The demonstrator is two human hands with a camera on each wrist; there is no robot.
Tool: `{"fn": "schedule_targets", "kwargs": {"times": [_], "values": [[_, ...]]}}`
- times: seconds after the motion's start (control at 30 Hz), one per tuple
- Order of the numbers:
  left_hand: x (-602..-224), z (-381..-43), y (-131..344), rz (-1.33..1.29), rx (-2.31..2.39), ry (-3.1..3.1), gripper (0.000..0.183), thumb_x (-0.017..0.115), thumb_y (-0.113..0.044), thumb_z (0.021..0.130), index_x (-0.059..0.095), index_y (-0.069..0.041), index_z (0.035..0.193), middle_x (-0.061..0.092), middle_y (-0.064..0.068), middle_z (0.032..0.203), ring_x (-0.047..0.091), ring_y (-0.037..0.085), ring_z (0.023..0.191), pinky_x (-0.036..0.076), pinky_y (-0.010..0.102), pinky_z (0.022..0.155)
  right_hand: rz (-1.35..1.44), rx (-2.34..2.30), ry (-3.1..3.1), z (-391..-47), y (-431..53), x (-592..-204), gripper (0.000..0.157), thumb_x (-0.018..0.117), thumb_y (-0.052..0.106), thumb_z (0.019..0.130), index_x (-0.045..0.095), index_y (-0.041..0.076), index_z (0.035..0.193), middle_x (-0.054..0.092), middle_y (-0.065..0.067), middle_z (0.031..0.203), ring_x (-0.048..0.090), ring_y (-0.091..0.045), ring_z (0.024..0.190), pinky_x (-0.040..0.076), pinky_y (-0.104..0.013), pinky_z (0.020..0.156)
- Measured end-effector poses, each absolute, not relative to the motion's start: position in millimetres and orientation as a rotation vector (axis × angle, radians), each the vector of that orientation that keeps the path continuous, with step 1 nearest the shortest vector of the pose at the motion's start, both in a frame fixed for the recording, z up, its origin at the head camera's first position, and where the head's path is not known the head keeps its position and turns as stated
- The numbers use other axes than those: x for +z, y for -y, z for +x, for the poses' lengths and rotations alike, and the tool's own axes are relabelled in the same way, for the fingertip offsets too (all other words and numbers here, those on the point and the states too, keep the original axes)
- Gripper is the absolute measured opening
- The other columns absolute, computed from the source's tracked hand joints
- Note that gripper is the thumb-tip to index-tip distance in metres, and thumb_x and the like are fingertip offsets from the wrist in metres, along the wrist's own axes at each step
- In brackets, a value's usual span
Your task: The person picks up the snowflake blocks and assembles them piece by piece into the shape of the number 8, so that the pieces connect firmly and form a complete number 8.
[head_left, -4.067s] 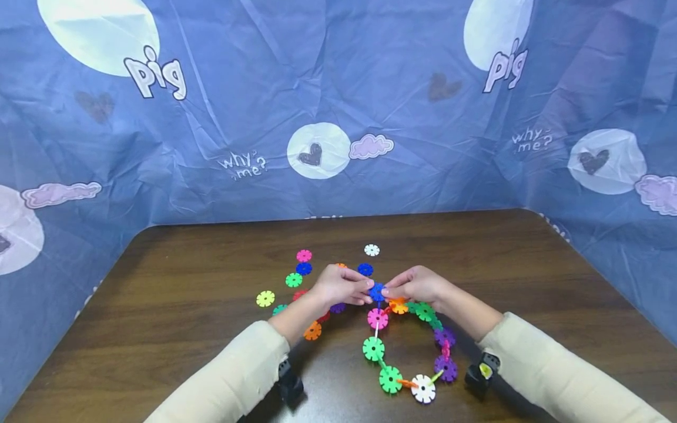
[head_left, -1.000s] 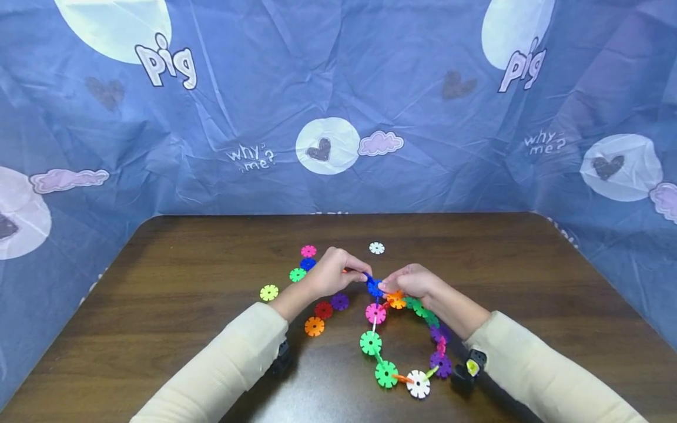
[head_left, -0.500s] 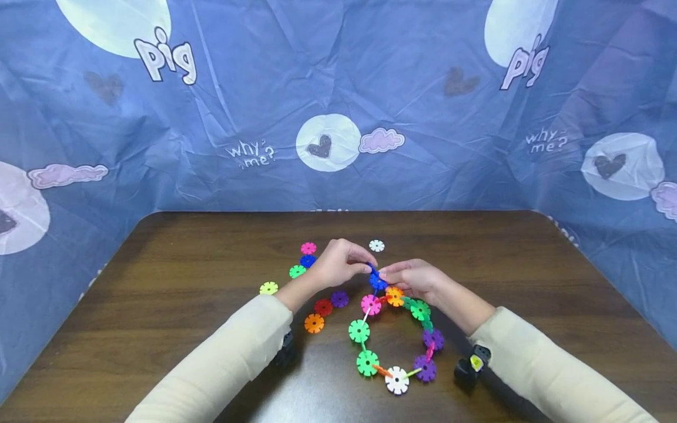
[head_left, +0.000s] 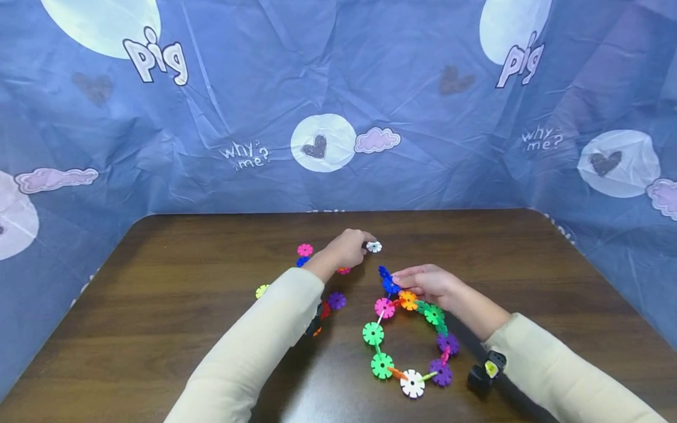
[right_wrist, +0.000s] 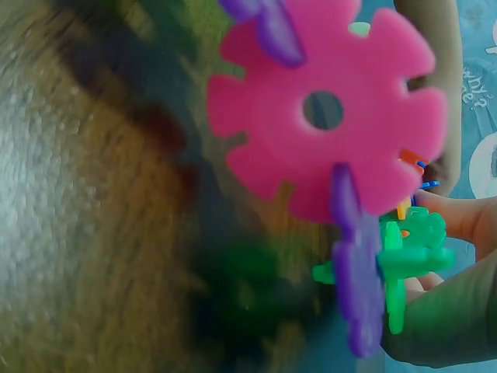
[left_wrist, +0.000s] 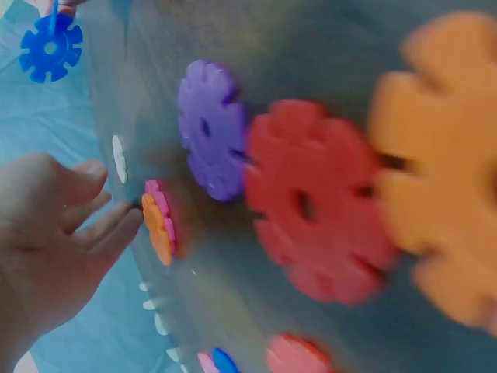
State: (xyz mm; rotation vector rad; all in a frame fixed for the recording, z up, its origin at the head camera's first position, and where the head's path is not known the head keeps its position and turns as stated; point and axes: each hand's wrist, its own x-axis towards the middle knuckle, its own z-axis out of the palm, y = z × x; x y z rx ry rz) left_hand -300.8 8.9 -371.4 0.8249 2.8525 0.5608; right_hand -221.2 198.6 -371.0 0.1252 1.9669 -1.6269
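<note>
"Where's the disc ring?"
"On the tbl, R of the loose discs, w/ R hand at its far end."
"And the L hand?"
"Beyond the ring, just beside the lone far disc; contact unclear."
"Backdrop?"
"Behind tbl & round both sides."

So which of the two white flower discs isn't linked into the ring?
The far white disc, lying apart beside the left hand; the near white disc is joined into the ring.
</note>
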Motion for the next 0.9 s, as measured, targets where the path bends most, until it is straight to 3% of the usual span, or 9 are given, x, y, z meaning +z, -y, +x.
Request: {"fn": "schedule_targets", "kwargs": {"times": [0.17, 0.43, 0.63, 0.9], "values": [[-367, -304, -21, 0.824, 0.368, -2.797, 0.039, 0.055, -0.006, 0.094, 0.059, -0.013, 0.132, 0.059, 0.007, 0.136, 0.053, 0.022, 0.129, 0.042, 0.033, 0.110, 0.140, -1.604, -1.983, -220, -197, -369, 0.046, 0.057, 0.015, 0.095, 0.047, -0.008, 0.134, 0.066, 0.014, 0.072, 0.060, 0.002, 0.064, 0.052, -0.014, 0.064], [-365, -300, -26, 0.845, 0.235, -2.880, 0.029, 0.069, -0.009, 0.086, 0.069, -0.012, 0.114, 0.070, 0.004, 0.118, 0.065, 0.020, 0.109, 0.053, 0.032, 0.094, 0.153, -1.587, -1.979, -221, -194, -368, 0.047, 0.057, 0.018, 0.096, 0.048, -0.006, 0.135, 0.066, 0.013, 0.072, 0.059, 0.001, 0.063, 0.051, -0.013, 0.064], [-366, -296, -19, 0.771, 0.426, -2.928, 0.026, 0.080, -0.011, 0.077, 0.072, -0.006, 0.101, 0.073, 0.007, 0.104, 0.066, 0.023, 0.099, 0.054, 0.033, 0.090, 0.142, -1.572, -2.011, -222, -193, -368, 0.047, 0.059, 0.017, 0.095, 0.049, -0.007, 0.134, 0.065, 0.014, 0.069, 0.055, 0.002, 0.060, 0.048, -0.013, 0.061], [-369, -286, -5, 0.693, 0.838, -2.854, 0.011, 0.075, -0.003, 0.079, 0.074, -0.004, 0.089, 0.075, 0.010, 0.090, 0.069, 0.019, 0.089, 0.055, 0.024, 0.079, 0.129, -1.561, -2.061, -223, -195, -370, 0.046, 0.059, 0.015, 0.094, 0.049, -0.008, 0.134, 0.045, 0.014, 0.055, 0.042, 0.001, 0.054, 0.041, -0.013, 0.056]]}}
